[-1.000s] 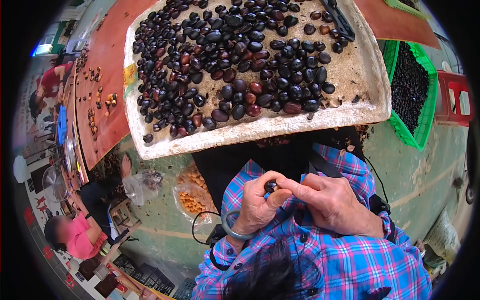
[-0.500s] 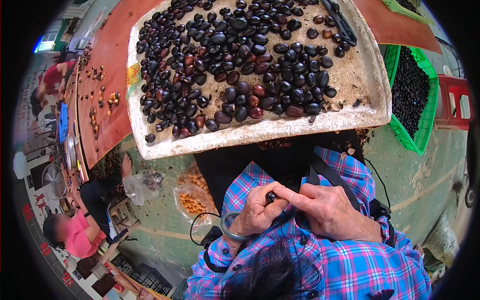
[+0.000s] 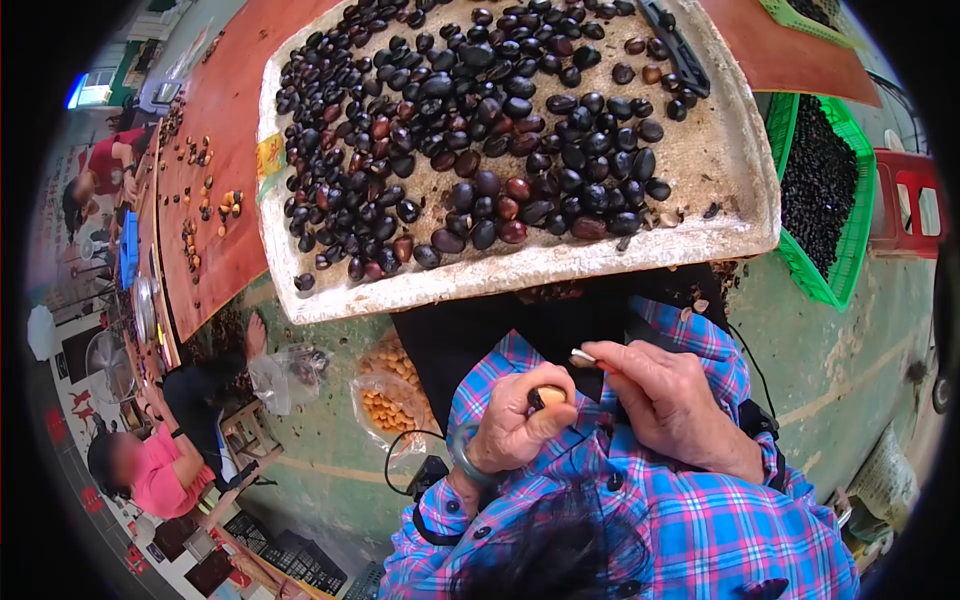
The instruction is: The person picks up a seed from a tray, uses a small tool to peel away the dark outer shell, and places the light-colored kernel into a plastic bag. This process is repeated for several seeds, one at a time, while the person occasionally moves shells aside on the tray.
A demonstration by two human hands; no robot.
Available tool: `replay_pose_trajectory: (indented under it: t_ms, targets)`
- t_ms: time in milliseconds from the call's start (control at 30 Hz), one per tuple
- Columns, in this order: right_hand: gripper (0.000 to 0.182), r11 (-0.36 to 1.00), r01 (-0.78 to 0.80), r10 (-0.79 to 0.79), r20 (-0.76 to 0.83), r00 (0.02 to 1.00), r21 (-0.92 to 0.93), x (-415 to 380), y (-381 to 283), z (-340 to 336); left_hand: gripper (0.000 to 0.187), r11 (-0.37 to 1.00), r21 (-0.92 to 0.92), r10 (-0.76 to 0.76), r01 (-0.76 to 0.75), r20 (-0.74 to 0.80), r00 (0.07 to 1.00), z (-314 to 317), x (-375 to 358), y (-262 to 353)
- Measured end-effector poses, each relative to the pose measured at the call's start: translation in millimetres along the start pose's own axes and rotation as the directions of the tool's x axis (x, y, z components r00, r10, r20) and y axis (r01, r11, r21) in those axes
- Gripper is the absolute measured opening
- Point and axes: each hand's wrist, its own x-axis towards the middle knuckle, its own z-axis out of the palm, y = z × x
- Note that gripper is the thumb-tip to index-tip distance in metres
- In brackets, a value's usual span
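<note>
My left hand [image 3: 520, 420], with a bangle at its wrist, is closed around a dark nut [image 3: 547, 397]. Part of the nut's shell is off and a pale yellow-orange kernel shows. To the right, my right hand [image 3: 675, 400] is apart from the nut. Its thumb and forefinger pinch a small pale piece [image 3: 582, 358], perhaps a bit of shell; what it is I cannot make out. Beyond both hands, a white tray [image 3: 530, 275] bears many glossy black and reddish-brown nuts [image 3: 480, 190]. A long black object [image 3: 682, 55] lies at the tray's far right.
A green crate [image 3: 855, 240] full of dark nuts stands at right, near a red stool [image 3: 910, 205]. Plastic bags of orange kernels [image 3: 390, 400] lie on the floor at left. A person in pink [image 3: 170, 475] sits farther left, beside a red table [image 3: 225, 170].
My right hand has moved away from the left, to the right, with a small pale piece in its fingertips. The nut in my left hand now shows its pale kernel.
</note>
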Motion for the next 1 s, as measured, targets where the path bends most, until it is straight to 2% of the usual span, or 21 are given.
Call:
replay_pose_trajectory:
  t_ms: [33,67,100,167,300,367,700,800,867,1000]
  targets:
    - [0.028,0.994,0.029,-0.02,-0.082,0.996,0.11,4,1,0,0.026,0.998,0.042,0.05,-0.046,-0.088,0.995,3,3,-2]
    - [0.02,0.99,-0.057,0.052,0.048,0.998,0.125,2,-2,-8,0.026,0.998,0.043,0.056,-0.052,-0.084,0.995,2,6,-4]
    - [0.02,0.991,-0.059,0.053,0.048,0.997,0.124,3,-4,-11,0.025,0.998,0.029,0.056,-0.053,-0.126,0.99,1,6,-6]
    - [0.027,0.954,-0.154,0.133,0.098,0.986,0.257,5,-9,-14,0.026,0.999,0.008,0.045,-0.045,-0.164,0.985,4,4,-6]
    - [0.033,0.936,-0.211,0.155,0.209,0.966,0.281,5,-11,-15,0.029,0.994,-0.108,-0.022,-0.003,-0.227,0.974,10,3,-5]
    - [0.04,0.953,-0.014,-0.011,0.081,0.997,0.301,3,-3,-5,0.031,0.989,-0.148,-0.043,0.006,-0.244,0.969,13,3,-4]
    - [0.051,0.963,-0.014,-0.022,0.128,0.992,0.271,0,1,-5,0.038,0.987,-0.161,-0.024,-0.013,-0.226,0.974,17,2,-6]
    - [0.054,0.982,0.009,-0.033,0.125,0.992,0.191,0,0,-6,0.038,0.978,-0.206,-0.035,-0.011,-0.217,0.976,18,1,-7]
    - [0.057,0.992,0.02,-0.034,0.107,0.994,0.122,0,-2,-6,0.039,0.988,-0.147,0.006,-0.04,-0.224,0.975,20,2,-8]
    - [0.056,0.991,0.038,-0.051,0.098,0.994,0.13,0,-1,-6,0.038,0.991,-0.127,-0.001,-0.03,-0.24,0.971,20,1,-6]
